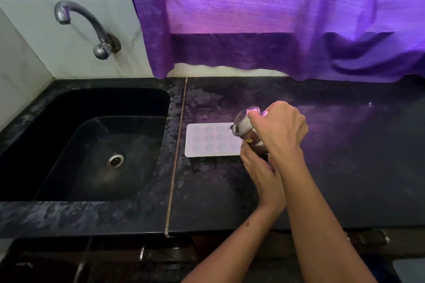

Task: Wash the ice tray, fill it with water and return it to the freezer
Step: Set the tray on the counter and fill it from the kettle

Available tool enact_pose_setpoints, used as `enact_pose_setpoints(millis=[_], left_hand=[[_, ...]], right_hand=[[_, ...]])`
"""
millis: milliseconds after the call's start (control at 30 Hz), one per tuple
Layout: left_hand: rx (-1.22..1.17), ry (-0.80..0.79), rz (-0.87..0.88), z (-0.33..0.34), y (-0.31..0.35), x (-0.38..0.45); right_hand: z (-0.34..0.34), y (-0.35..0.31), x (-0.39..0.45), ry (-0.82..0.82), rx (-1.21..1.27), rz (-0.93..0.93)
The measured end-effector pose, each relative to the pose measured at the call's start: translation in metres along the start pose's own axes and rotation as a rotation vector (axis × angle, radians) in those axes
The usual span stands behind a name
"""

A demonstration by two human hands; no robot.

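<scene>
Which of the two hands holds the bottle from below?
The left hand does: it grips the lower body of the tilted bottle. The right hand grips from above, near the cap, over the ice tray.

Sink (41, 103) is set into the left part of the counter (333, 145), with its drain (115, 160) in the basin floor. Tap (85, 27) is mounted on the wall behind the sink, above its rear edge. Curtain (264, 18) hangs behind the counter's rear edge, to the right of the tap. Ice tray (207, 142) lies flat on the counter, just right of the sink. Bottle (246, 131) is tilted over the tray's right end, with the right hand (280, 128) at its upper part and the left hand (259, 167) at its lower part, nearer the front edge.
</scene>
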State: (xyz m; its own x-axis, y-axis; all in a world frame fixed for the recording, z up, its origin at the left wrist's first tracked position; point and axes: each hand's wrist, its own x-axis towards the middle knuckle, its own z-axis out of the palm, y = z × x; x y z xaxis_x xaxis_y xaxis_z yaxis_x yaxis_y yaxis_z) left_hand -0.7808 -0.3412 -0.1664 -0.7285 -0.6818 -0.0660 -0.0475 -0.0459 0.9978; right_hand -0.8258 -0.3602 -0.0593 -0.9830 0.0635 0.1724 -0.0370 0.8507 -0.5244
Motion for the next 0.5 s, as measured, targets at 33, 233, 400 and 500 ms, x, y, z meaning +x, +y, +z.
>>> enact_pose_setpoints(millis=[33,233,400,500], left_hand=[[-0.004,0.000,-0.001,0.0003,0.0009,-0.0002],[-0.023,-0.006,-0.035,0.0011,0.0007,0.0003],[0.014,-0.009,-0.034,0.0005,-0.0015,0.0016],[0.007,-0.005,-0.024,0.0009,-0.0017,0.0020]], right_hand=[[-0.0002,-0.0001,0.0002,0.001,-0.003,-0.001],[0.0004,-0.0007,0.0009,-0.002,-0.010,-0.013],[0.0022,-0.0016,0.0004,-0.012,-0.019,-0.025],[0.0025,-0.0025,0.0008,-0.011,-0.022,-0.034]])
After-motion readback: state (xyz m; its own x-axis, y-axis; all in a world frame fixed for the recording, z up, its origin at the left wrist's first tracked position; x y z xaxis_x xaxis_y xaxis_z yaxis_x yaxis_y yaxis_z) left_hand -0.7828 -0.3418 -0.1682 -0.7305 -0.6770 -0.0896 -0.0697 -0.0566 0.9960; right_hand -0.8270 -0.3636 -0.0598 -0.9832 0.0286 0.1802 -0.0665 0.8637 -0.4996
